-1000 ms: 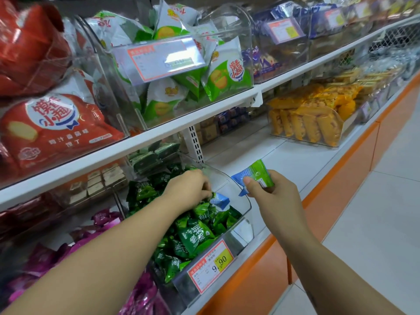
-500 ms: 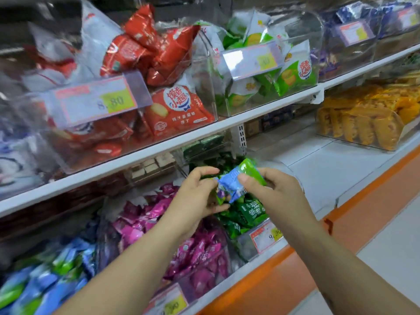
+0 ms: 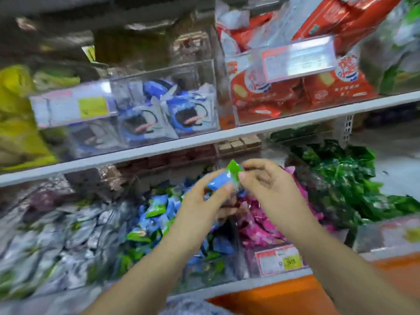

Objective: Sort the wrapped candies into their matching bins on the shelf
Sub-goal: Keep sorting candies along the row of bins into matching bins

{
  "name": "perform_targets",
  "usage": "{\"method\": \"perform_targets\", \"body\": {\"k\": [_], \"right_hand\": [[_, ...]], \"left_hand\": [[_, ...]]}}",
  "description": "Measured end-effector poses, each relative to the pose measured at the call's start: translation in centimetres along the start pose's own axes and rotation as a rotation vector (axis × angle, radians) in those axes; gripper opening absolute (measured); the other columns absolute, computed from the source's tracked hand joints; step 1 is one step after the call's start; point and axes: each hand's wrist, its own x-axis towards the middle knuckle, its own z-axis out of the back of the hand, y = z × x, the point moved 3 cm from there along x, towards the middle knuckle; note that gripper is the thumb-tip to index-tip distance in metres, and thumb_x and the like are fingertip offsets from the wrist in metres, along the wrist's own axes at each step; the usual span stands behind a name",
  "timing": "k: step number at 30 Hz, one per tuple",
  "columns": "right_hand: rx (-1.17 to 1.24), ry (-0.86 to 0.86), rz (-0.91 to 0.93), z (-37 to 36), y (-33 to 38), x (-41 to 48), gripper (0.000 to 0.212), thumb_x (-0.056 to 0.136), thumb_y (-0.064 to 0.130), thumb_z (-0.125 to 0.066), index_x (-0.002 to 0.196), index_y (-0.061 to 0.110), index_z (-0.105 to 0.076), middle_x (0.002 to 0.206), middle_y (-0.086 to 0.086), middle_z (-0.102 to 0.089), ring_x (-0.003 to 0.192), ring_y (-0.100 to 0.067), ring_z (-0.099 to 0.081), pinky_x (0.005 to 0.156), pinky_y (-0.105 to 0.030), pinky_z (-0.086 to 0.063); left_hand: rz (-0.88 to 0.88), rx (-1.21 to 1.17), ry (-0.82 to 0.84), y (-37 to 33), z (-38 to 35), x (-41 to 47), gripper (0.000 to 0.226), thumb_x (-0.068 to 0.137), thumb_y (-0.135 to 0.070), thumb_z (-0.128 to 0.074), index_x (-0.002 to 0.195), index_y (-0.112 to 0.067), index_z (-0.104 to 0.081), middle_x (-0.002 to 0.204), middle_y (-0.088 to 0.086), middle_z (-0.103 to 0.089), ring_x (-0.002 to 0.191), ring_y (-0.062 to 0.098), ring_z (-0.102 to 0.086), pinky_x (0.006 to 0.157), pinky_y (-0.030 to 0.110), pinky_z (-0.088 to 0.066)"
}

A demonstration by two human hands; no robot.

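Both left hand (image 3: 200, 208) and right hand (image 3: 270, 189) pinched the blue-green candy (image 3: 223, 180); I feared it slipping among pink candies (image 3: 256, 223).

Two bare hands show, the left hand (image 3: 200, 208) and the right hand (image 3: 270, 189), each with slim fingers and a bare wrist. Behind them the left forearm (image 3: 145, 269) and the right forearm (image 3: 341, 269) are uncovered all the way to the bottom edge of the view. Below the left forearm, between the two arms, lies a blurred patch of grey-blue cloth (image 3: 193, 306); whether it is clothing cannot be told.
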Motion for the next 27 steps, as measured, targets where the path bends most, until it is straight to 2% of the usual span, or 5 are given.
{"method": "perform_targets", "body": {"k": [5, 8, 12, 19, 27], "right_hand": [[-0.367, 0.209, -0.069, -4.0, -3.0, 1.2, 0.01, 0.09, 0.026, -0.061, 0.099, 0.027, -0.062, 0.094, 0.008, -0.064, 0.091, -0.008, -0.058, 0.076, -0.016, -0.042], [-0.729, 0.26, 0.011, -5.1, -3.6, 1.3, 0.03, 0.09, 0.032, -0.06, 0.119, 0.023, -0.06, 0.117, 0.006, -0.06, 0.114, -0.013, -0.05, 0.091, -0.024, -0.038], [-0.819, 0.302, 0.053, -5.7, -3.4, 1.3, 0.034, 0.092, 0.034, -0.056, 0.125, 0.026, -0.055, 0.126, 0.007, -0.055, 0.122, -0.013, -0.037, 0.098, -0.023, -0.029], [-0.765, 0.351, 0.049, -4.9, -3.4, 1.1, 0.032, 0.09, 0.032, -0.059, 0.122, 0.032, -0.057, 0.122, 0.015, -0.054, 0.117, -0.003, -0.042, 0.096, -0.02, -0.033], [-0.685, 0.266, 0.023, -0.2, -1.0, 0.5, 0.027, 0.091, 0.028, -0.059, 0.118, 0.034, -0.06, 0.106, 0.026, -0.055, 0.097, 0.011, -0.051, 0.08, -0.005, -0.037]], "left_hand": [[-0.294, 0.758, -0.338, 0.2, 8.8, 0.7, 0.021, 0.087, -0.039, -0.061, 0.106, -0.047, -0.062, 0.109, 0.009, -0.057, 0.096, 0.008, -0.059, 0.083, 0.02, -0.044], [-0.201, 1.151, -0.493, 0.8, 12.6, 2.4, 0.025, 0.093, -0.028, -0.057, 0.114, -0.013, -0.061, 0.102, 0.018, -0.052, 0.094, 0.039, -0.056, 0.073, 0.037, -0.036], [-0.048, 1.507, -0.475, 1.8, 15.3, 4.2, 0.041, 0.095, -0.025, -0.05, 0.136, -0.027, -0.046, 0.14, 0.011, -0.039, 0.093, 0.044, -0.059, 0.074, 0.043, -0.045], [0.266, 1.556, -0.114, 3.5, 15.6, 5.1, 0.052, 0.098, -0.057, -0.017, 0.146, -0.04, -0.028, 0.16, 0.001, -0.013, 0.147, 0.026, -0.008, 0.117, 0.051, -0.005], [-0.026, 1.486, -0.082, -1.5, 6.5, 3.9, 0.042, 0.099, -0.05, -0.032, 0.125, -0.025, -0.053, 0.114, 0.0, -0.06, 0.113, 0.025, -0.052, 0.096, 0.041, -0.033]]}}
